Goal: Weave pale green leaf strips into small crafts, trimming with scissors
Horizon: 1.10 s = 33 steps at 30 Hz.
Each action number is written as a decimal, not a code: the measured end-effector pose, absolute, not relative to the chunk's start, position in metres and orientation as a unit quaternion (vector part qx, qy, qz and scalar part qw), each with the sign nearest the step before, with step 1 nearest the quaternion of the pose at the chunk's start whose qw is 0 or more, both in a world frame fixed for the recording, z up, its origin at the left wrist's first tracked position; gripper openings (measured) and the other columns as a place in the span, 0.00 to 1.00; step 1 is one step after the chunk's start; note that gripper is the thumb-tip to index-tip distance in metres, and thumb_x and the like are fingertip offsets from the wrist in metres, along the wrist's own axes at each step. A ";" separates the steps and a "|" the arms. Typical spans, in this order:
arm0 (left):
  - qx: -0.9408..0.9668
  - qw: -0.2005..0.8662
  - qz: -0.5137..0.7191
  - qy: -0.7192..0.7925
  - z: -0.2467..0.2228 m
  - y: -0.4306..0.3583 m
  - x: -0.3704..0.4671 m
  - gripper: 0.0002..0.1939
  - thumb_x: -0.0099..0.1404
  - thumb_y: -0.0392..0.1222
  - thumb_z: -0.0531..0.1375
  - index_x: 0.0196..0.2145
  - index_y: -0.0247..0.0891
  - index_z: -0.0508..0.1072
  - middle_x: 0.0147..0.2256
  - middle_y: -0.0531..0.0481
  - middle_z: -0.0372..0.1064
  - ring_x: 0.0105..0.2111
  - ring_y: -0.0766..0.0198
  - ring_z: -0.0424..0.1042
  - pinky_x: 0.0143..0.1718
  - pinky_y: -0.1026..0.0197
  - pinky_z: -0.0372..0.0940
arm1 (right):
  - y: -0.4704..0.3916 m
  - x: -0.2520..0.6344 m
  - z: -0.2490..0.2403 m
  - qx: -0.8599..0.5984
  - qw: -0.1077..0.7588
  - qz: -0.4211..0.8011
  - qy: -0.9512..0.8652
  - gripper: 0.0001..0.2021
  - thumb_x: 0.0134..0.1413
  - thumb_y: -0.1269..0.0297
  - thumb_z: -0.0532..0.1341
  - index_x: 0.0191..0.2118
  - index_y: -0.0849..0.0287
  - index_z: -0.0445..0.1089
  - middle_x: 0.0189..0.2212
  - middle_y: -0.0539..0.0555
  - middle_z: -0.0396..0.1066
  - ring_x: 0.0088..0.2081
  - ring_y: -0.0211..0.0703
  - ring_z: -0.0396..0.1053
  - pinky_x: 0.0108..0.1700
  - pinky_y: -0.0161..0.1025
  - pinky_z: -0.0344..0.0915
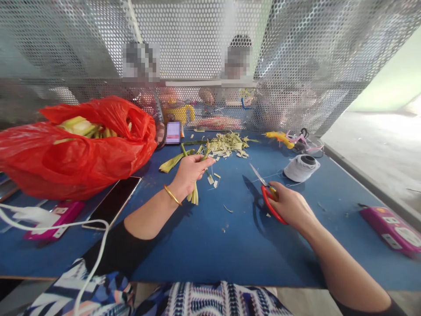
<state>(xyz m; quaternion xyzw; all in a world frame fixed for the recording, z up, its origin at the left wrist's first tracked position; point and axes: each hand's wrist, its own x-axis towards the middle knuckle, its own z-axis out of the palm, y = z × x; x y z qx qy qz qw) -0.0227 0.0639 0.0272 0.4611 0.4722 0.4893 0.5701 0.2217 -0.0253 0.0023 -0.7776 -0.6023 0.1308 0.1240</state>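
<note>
My left hand (189, 174) is closed around green leaf strips (194, 195), whose ends stick out above and below the fingers. In my right hand (289, 204) is a pair of scissors (276, 217) with red handles, its blades pointing up and left, away from the strips. Behind my left hand lies a heap of pale cut leaf pieces (228, 144), with several loose scraps nearer me. A spool of white thread (301, 168) stands beyond my right hand, and a thin thread runs from it toward the scissors.
At the left, a red plastic bag (85, 162) holds more leaf material. A dark phone (115, 202), a magenta device (54, 219) and a white cable (94, 224) lie nearby. Another magenta device (391, 228) is at right. Behind the table, a perforated metal screen (194, 39) separates other people.
</note>
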 end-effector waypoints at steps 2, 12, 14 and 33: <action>0.465 0.561 0.489 0.479 0.027 0.064 -0.022 0.06 0.53 0.35 0.65 0.22 0.33 0.72 0.14 0.62 0.50 0.14 0.77 0.44 0.17 0.66 0.37 | -0.027 0.220 0.004 -0.704 0.271 0.294 -0.587 0.21 0.50 0.63 0.59 0.52 0.60 0.69 0.24 0.50 0.69 0.25 0.43 0.67 0.28 0.38 0.61; 0.560 0.442 0.498 0.492 0.015 0.065 -0.024 0.11 0.50 0.46 0.66 0.22 0.35 0.75 0.16 0.60 0.55 0.19 0.73 0.49 0.21 0.65 0.45 | -0.051 0.163 0.013 -0.294 0.442 0.771 -0.352 0.19 0.47 0.53 0.71 0.45 0.55 0.76 0.29 0.48 0.66 0.21 0.27 0.58 0.23 0.29 0.59; 0.575 0.415 0.500 0.497 0.015 0.064 -0.025 0.10 0.51 0.45 0.64 0.23 0.35 0.77 0.17 0.59 0.58 0.19 0.72 0.51 0.22 0.65 0.47 | -0.053 0.157 0.011 -0.279 0.427 0.794 -0.330 0.22 0.50 0.44 0.67 0.43 0.56 0.77 0.28 0.49 0.65 0.21 0.27 0.56 0.23 0.29 0.59; 0.603 0.348 0.505 0.510 0.004 0.064 -0.020 0.10 0.54 0.38 0.60 0.29 0.36 0.82 0.22 0.54 0.72 0.23 0.67 0.63 0.26 0.67 0.55 | -0.051 0.147 0.010 -0.274 0.407 0.814 -0.312 0.27 0.49 0.38 0.64 0.41 0.59 0.74 0.28 0.48 0.63 0.19 0.27 0.51 0.21 0.30 0.54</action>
